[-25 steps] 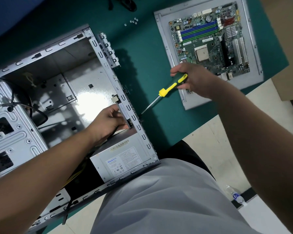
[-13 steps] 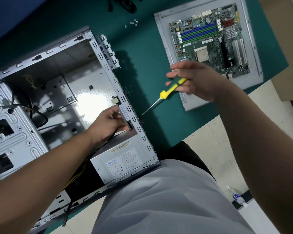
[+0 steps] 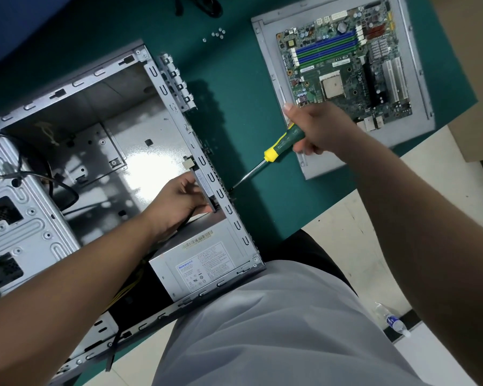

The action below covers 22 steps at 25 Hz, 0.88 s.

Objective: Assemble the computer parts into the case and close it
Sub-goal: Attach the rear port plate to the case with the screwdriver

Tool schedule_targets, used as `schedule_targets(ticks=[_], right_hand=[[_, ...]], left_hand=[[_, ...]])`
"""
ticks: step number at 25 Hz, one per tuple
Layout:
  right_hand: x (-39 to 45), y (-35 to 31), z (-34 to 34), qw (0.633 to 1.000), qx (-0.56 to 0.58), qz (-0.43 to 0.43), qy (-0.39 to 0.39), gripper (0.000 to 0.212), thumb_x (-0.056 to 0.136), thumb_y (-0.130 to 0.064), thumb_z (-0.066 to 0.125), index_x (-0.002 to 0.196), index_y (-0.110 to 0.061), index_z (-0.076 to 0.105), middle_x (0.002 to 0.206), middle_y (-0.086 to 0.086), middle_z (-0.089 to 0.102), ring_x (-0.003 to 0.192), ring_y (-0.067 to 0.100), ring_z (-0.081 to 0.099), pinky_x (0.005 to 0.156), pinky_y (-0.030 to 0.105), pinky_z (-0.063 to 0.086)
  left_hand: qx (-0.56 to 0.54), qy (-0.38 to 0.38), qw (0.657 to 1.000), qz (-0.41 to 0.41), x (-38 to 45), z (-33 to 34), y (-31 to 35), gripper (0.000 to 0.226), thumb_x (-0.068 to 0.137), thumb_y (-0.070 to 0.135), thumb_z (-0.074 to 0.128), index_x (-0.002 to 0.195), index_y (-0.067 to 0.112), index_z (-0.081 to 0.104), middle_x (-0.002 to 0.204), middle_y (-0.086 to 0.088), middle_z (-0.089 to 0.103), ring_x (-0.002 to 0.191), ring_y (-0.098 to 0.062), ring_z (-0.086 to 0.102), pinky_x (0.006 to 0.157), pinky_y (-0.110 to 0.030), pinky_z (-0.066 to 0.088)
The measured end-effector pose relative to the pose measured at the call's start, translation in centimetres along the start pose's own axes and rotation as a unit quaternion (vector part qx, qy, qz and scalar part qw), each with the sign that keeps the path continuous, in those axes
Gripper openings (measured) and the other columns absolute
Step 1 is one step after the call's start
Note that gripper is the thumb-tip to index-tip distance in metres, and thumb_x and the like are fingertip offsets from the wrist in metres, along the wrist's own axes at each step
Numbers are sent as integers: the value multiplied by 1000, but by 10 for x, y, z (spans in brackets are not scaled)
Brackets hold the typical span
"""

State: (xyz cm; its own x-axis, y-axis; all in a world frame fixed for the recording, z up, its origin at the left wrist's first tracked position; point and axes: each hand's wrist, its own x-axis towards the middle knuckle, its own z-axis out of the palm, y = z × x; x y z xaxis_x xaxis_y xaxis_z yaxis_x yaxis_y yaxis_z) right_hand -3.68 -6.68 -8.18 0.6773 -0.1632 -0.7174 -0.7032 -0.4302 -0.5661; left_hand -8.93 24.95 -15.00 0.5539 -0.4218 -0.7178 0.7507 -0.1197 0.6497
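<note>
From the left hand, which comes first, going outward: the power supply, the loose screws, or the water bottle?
In the head view, from the left hand:
1. Power supply, just below it, inside the case.
2. Loose screws, up on the green mat.
3. Water bottle, on the floor at lower right.

clear plastic water bottle with a blue label [image 3: 393,320] lying on the pale tiled floor [image 3: 346,218], brown cardboard box [image 3: 474,121] off right
</note>
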Motion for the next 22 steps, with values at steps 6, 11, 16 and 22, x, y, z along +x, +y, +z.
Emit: schedule_targets(ticks=[6,11,16,22], right_hand=[[6,-3,-25,976,169,53,-126,28,100,1,52,122,-6,67,117,15,73,105,24,74,87,32,61],[-2,-3,-11,993,-109,-12,-53,49,105,-54,45,92,-14,69,64,4,69,47,14,57,48,24,47],[3,0,-28,976,152,26,-156,36,102,6,43,136,5,56,124,22,64,113,29,69,89,33,60],[1,2,-19,986,-141,-58,-71,57,101,-58,50,88,-7,72,59,2,67,46,10,57,51,25,47]], left_hand=[[2,2,1000,1,-1,1,1,33,86,-27,55,106,-4,67,97,-20,75,91,-30,73,78,-30,60],[0,-7,1000,8,-1,0,0,31,86,-26,55,103,-3,67,93,-20,75,86,-29,73,73,-27,58],[3,-5,1000,13,-1,-1,0,27,86,-26,55,101,-7,66,91,-23,74,82,-30,73,72,-27,58],[9,3,1000,5,-3,1,3,27,85,-27,55,99,-6,66,88,-17,75,77,-24,73,67,-24,57]])
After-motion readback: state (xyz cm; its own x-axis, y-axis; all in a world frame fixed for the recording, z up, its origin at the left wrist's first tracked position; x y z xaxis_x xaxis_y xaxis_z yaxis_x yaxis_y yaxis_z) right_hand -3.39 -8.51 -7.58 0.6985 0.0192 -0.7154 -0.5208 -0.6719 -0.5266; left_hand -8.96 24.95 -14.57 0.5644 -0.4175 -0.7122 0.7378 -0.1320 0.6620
